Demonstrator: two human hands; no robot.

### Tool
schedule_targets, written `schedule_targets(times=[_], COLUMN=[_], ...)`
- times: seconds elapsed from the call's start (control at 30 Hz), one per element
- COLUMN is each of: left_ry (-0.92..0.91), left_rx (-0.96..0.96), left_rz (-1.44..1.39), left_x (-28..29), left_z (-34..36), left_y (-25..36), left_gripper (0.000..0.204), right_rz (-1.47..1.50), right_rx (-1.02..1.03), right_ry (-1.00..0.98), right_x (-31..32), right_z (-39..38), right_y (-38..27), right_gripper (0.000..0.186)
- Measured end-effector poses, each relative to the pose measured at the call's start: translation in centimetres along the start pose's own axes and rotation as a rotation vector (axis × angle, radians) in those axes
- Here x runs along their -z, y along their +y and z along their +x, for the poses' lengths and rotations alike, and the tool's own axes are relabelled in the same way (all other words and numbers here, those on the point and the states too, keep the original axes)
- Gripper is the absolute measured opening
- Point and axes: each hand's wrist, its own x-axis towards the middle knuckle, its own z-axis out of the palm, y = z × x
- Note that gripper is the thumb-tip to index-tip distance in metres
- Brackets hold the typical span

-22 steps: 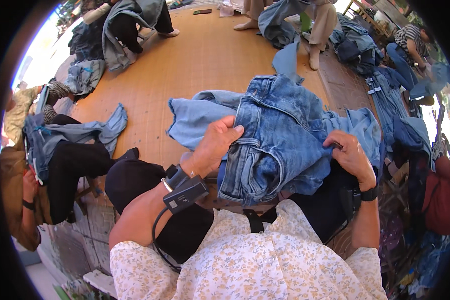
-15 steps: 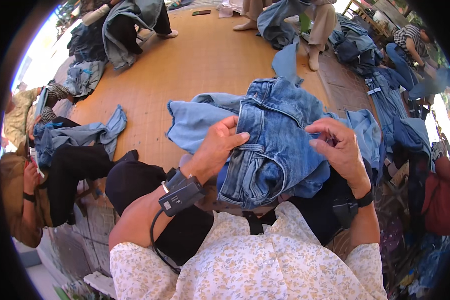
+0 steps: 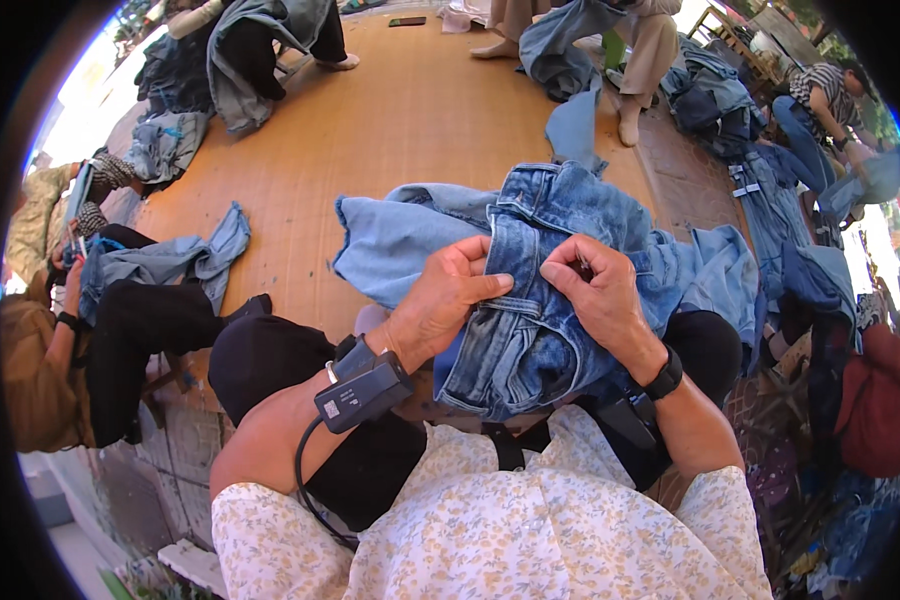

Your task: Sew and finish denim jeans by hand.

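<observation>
A pair of mottled blue jeans (image 3: pixel 580 215) lies across my lap, its waistband toward my left hand. My left hand (image 3: pixel 440 300) is closed on the waistband, with the thumb on top and the fingers partly hidden behind the cloth. Close beside it, my right hand (image 3: pixel 600 300) makes a pinch over the jeans just below the waistband. Whatever is between those fingertips, if anything, is too small to make out. Under and beyond the jeans spreads a paler blue denim piece (image 3: pixel 395 235), with more light denim (image 3: pixel 720 265) at the right.
A tan mat (image 3: pixel 300 200) covers the floor ahead, with a dark phone (image 3: pixel 407 21) at its far edge. Other people sit around it with denim on their laps. A denim heap (image 3: pixel 715 100) stands far right, and a red bag-like thing (image 3: pixel 880 400) is at the right rim.
My right hand has moved left from above the jeans' right side to the waistband, and its fingers have come together. My left hand keeps its hold.
</observation>
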Motion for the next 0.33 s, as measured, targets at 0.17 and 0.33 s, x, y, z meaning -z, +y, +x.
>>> schedule_targets(times=[0.17, 0.33], left_ry=[0.036, 0.012], left_rx=[0.017, 0.003], left_rz=[0.04, 0.056], left_x=[0.3, 0.1], left_z=[0.1, 0.2], left_y=[-0.3, -0.6], left_gripper=[0.037, 0.042], right_rz=[0.027, -0.228], right_rx=[0.025, 0.305], right_ry=[-0.188, -0.664], right_x=[1.1, 0.0], right_z=[-1.8, -5.5], right_y=[-3.2, -4.5], right_gripper=[0.011, 0.014])
